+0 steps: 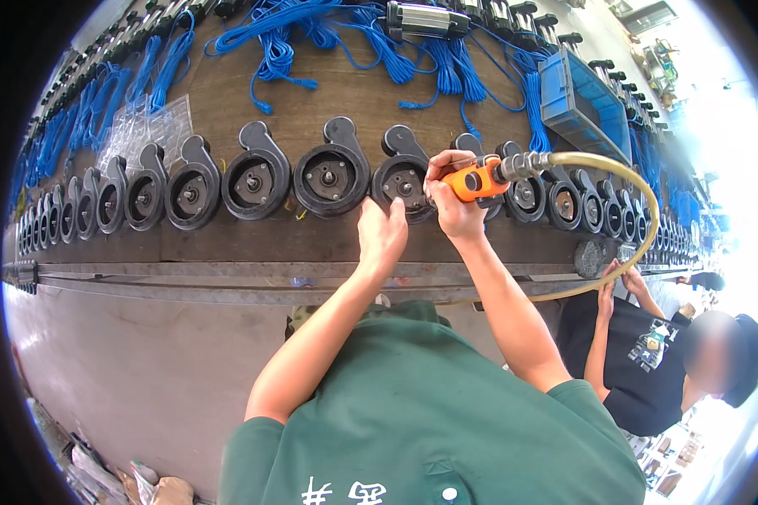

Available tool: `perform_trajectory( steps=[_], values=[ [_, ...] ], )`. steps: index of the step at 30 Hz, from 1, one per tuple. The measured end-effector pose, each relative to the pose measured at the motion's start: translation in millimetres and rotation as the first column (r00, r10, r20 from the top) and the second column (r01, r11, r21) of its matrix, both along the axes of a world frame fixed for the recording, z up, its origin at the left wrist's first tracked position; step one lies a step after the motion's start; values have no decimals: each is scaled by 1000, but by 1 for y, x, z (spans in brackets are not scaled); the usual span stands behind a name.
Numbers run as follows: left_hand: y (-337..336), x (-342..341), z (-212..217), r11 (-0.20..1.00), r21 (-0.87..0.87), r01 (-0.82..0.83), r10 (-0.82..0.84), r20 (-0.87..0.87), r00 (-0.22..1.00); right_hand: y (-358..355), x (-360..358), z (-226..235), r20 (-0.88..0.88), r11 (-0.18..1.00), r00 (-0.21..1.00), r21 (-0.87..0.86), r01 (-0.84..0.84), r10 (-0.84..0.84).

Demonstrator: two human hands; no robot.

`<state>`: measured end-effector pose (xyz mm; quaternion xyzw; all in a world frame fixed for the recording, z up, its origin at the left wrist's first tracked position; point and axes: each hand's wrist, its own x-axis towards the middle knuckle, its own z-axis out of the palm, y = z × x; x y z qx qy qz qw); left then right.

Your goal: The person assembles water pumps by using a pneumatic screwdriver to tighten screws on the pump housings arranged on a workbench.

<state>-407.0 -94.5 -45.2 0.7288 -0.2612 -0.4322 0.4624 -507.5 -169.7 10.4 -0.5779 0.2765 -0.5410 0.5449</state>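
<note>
Green shirt (438, 412) fills the foreground before a brown worktop (215, 97), where a round black housing (387, 190) with a metallic hub sits mid-row along the near edge. The left hand (382, 234), part-open, touches its near rim; the right hand (457, 209) wraps around an orange tool (472, 180) on its right.

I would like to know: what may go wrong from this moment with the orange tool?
The left hand touches the round black housing close to the orange tool in the right hand, so a slip might hurt the fingers. The yellowish hose loops past the housings on the right and might catch on them.
</note>
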Motion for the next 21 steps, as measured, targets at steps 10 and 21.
perform_trajectory(
  steps=[10, 21],
  values=[
    [-8, -16, 6, 987, 9, -160, 159, 23, 987, -7, -6, -4, -181, 992, 978, -61, -112, 100],
    [-14, -15, 3, 977, 1, -215, 215, 17, 977, -5, 19, 19, 32, 998, 998, 22, -54, 54]
  ],
)
